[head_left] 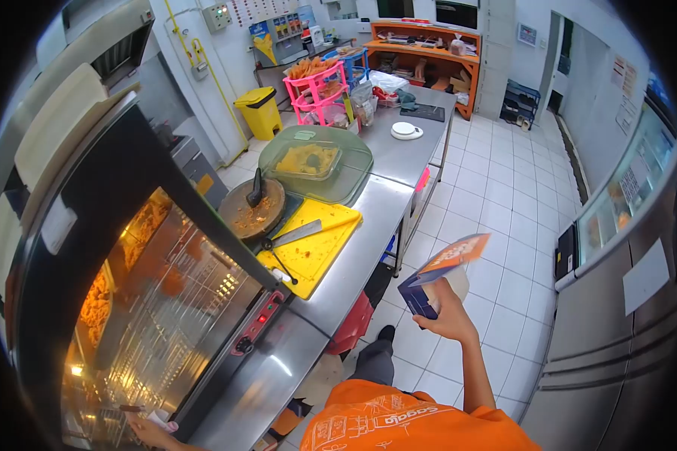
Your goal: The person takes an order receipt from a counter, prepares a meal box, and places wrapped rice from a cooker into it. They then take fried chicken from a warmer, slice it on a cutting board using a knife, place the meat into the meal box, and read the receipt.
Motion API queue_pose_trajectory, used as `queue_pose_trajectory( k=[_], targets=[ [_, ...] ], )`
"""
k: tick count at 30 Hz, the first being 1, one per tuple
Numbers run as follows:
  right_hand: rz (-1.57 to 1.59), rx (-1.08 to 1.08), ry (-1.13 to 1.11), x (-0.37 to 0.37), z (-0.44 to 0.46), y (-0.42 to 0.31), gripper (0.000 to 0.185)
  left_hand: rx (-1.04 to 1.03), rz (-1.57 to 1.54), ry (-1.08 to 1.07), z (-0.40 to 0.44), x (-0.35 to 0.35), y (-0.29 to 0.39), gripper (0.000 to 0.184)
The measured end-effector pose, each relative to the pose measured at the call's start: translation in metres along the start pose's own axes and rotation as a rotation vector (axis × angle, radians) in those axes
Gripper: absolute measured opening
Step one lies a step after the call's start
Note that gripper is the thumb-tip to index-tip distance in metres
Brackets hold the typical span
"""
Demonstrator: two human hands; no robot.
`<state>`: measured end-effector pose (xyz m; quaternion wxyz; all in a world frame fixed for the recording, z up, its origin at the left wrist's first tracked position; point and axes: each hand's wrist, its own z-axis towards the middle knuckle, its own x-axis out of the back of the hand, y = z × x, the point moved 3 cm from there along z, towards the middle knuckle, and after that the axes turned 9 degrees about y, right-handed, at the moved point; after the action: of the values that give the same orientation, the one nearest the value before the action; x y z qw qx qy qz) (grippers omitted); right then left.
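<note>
My right hand (450, 314) is closed around a dark blue and orange cardboard food box (421, 292), held up over the floor with its orange flap raised. Something pale and rounded shows behind the fingers; what it is I cannot tell. Low at the left, my left hand (149, 431) is beside the lit glass food warmer (192, 301). Its fingers are bent near a small dark piece and a white-and-pink thing, too small to make out. Fried food (96, 304) lies on trays behind the warmer's glass.
On the steel table (384, 207) are a yellow cutting board (320, 252) with a cleaver (293, 234), a stone mortar (252, 214), a green lidded container (316, 161) and a white scale (406, 131). A steel fridge (617, 361) stands right, a yellow bin (259, 113) behind.
</note>
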<state>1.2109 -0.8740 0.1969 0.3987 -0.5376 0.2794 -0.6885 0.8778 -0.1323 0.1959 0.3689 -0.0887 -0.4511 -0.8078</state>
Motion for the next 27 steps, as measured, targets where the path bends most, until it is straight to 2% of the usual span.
queue_pose_trajectory(
  k=[2, 6, 10, 12, 14, 15, 16, 18, 19, 22, 25, 27],
  targets=[
    [-0.048, 0.021, 0.011, 0.004, 0.031, 0.016, 0.075, -0.087, -0.116, 0.08, -0.003, -0.021, -0.025, 0.06],
    [-0.118, 0.102, -0.021, 0.006, 0.105, 0.046, 0.076, -0.131, -0.059, 0.05, -0.056, -0.004, 0.056, 0.046],
    [-0.252, 0.128, -0.089, 0.004, 0.188, 0.072, 0.079, 0.008, -0.058, 0.229, -0.077, -0.022, 0.044, 0.058],
    [-0.293, 0.124, -0.122, 0.001, 0.223, 0.088, 0.08, 0.06, -0.052, 0.24, -0.094, -0.025, 0.063, 0.054],
    [-0.374, 0.157, -0.092, -0.005, 0.255, 0.11, 0.08, 0.083, -0.101, 0.315, -0.124, -0.027, 0.098, 0.051],
    [-0.404, 0.178, -0.071, -0.009, 0.27, 0.123, 0.08, -0.084, -0.037, 0.386, -0.133, -0.033, 0.108, 0.045],
    [-0.429, 0.197, -0.048, -0.015, 0.284, 0.135, 0.08, -0.04, -0.108, 0.423, -0.148, -0.04, 0.116, 0.043],
    [-0.436, 0.188, -0.019, -0.025, 0.312, 0.157, 0.083, 0.044, -0.26, 0.504, -0.196, -0.046, 0.182, 0.04],
    [-0.439, 0.186, -0.003, -0.031, 0.328, 0.167, 0.084, 0.025, -0.268, 0.494, -0.214, -0.052, 0.198, 0.039],
    [-0.477, 0.172, 0.004, -0.05, 0.378, 0.198, 0.086, 0.154, -0.491, 0.422, -0.284, -0.064, 0.269, 0.041],
    [-0.425, 0.188, -0.016, -0.07, 0.427, 0.228, 0.088, 0.286, -0.586, 0.327, -0.347, -0.083, 0.316, 0.041],
    [-0.429, 0.195, -0.113, -0.084, 0.458, 0.245, 0.094, 0.266, -0.54, 0.307, -0.384, -0.095, 0.349, 0.042]
  ],
)
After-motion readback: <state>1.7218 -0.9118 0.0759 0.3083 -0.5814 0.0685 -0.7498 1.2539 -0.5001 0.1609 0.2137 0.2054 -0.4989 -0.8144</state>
